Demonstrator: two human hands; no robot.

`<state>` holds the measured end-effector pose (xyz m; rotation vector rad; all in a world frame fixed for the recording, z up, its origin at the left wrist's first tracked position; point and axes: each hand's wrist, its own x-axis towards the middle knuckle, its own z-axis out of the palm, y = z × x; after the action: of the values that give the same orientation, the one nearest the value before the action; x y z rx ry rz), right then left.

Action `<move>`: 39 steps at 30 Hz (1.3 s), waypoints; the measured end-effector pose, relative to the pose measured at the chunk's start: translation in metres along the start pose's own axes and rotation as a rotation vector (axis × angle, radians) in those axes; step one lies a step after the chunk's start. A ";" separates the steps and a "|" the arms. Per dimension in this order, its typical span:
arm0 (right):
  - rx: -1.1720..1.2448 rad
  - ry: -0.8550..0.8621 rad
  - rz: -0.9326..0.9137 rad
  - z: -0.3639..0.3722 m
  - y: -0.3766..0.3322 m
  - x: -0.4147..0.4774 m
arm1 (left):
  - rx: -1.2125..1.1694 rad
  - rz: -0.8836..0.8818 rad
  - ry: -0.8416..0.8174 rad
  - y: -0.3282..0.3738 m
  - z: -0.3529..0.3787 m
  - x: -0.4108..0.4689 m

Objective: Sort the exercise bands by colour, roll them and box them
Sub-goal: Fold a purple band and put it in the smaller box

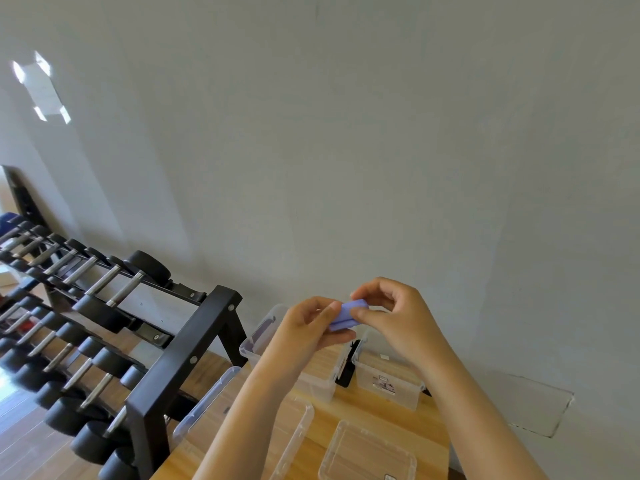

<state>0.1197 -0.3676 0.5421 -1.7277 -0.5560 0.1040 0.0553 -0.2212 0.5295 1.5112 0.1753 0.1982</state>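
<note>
A purple exercise band [344, 316], folded into a small flat roll, is held in the air between both hands above the table. My left hand [308, 327] pinches its left end. My right hand [391, 313] grips its right end with thumb and fingertips. Below the hands stand two clear plastic boxes: the left box [263, 341] shows something purple inside at its far end, and the right box [391, 382] looks empty with a label on its front.
Two clear lids [367, 455] [211, 407] lie on the wooden table [426, 424] nearer to me. A black dumbbell rack [180, 358] full of dumbbells stands close on the left. A grey wall rises behind the boxes.
</note>
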 end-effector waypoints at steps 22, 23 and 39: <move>0.168 0.401 -0.012 0.056 0.030 0.008 | 0.077 0.096 0.135 -0.017 0.012 0.011; 0.172 0.408 -0.019 0.060 0.032 0.009 | 0.081 0.091 0.143 -0.018 0.011 0.013; 0.331 0.315 0.253 0.068 0.073 0.034 | 0.113 0.102 0.046 -0.066 -0.027 0.055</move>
<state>0.1468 -0.3013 0.4647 -1.4449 -0.0792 0.0945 0.1042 -0.1856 0.4630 1.6307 0.1486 0.3093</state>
